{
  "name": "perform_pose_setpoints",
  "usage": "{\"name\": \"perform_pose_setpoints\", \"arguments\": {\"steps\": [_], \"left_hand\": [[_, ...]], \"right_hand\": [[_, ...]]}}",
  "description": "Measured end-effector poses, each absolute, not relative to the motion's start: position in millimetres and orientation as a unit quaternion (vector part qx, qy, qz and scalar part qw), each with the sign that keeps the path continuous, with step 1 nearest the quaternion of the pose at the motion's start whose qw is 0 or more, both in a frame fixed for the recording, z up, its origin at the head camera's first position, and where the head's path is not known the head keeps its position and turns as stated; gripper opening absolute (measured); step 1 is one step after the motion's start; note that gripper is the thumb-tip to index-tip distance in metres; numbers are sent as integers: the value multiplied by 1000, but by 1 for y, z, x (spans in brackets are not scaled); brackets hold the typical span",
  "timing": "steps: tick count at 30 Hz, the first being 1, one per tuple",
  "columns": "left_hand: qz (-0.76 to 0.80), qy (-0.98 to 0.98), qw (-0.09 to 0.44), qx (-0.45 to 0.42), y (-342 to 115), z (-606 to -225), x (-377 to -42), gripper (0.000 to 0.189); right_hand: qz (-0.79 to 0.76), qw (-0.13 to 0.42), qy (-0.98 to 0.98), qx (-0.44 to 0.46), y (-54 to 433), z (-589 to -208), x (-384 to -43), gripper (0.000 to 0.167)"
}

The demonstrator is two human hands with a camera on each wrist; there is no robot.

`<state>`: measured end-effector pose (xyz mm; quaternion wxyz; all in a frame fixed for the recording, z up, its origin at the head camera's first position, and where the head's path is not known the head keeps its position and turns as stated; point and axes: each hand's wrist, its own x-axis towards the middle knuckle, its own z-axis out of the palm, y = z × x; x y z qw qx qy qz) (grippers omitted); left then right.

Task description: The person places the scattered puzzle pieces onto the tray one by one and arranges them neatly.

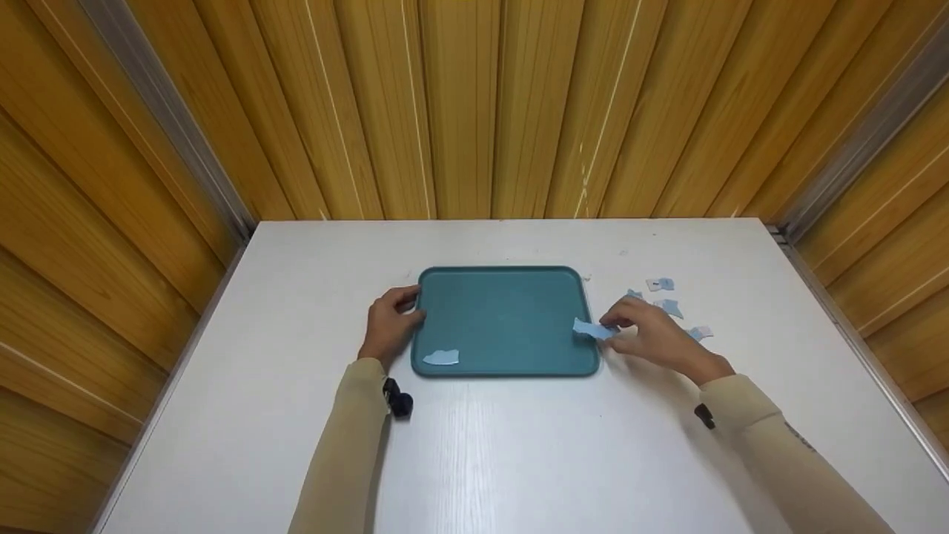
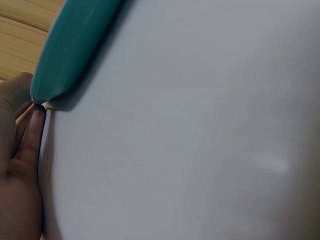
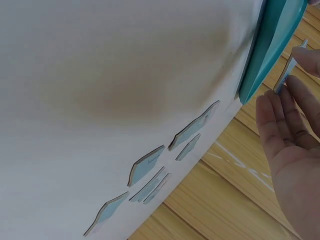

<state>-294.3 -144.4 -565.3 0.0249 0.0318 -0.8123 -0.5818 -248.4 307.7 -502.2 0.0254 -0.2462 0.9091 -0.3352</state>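
Observation:
A green tray [image 1: 504, 319] lies flat on the white table. At its left edge rests my left hand [image 1: 391, 322], thumb and fingers gripping the rim; the left wrist view shows the tray's corner [image 2: 60, 75] between them. My right hand [image 1: 656, 334] pinches a light blue cardboard puzzle piece [image 1: 593, 329] between thumb and fingers, over the tray's right rim. The held piece [image 3: 287, 70] is seen nearly edge-on in the right wrist view. Another puzzle piece [image 1: 442, 357] lies in the tray's lower left corner.
Several more light blue puzzle pieces lie on the table right of the tray, among them one at the back [image 1: 660, 284] and one [image 1: 669, 308] near the right hand. Wood-patterned panels [image 1: 460, 111] stand behind the white table [image 1: 504, 460] and at both sides.

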Motion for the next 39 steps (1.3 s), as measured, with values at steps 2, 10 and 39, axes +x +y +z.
{"name": "perform_pose_setpoints", "arguments": {"steps": [2, 10, 39], "left_hand": [[-585, -810, 25, 32, -144, -565, -294, 50], [-585, -810, 26, 31, -145, -565, -295, 49], [-572, -819, 23, 39, -144, -565, -295, 49]], "right_hand": [[-338, 27, 908, -246, 303, -502, -250, 24], [-335, 38, 905, -258, 282, -503, -255, 25], [-332, 58, 888, -312, 209, -512, -258, 24]]}}
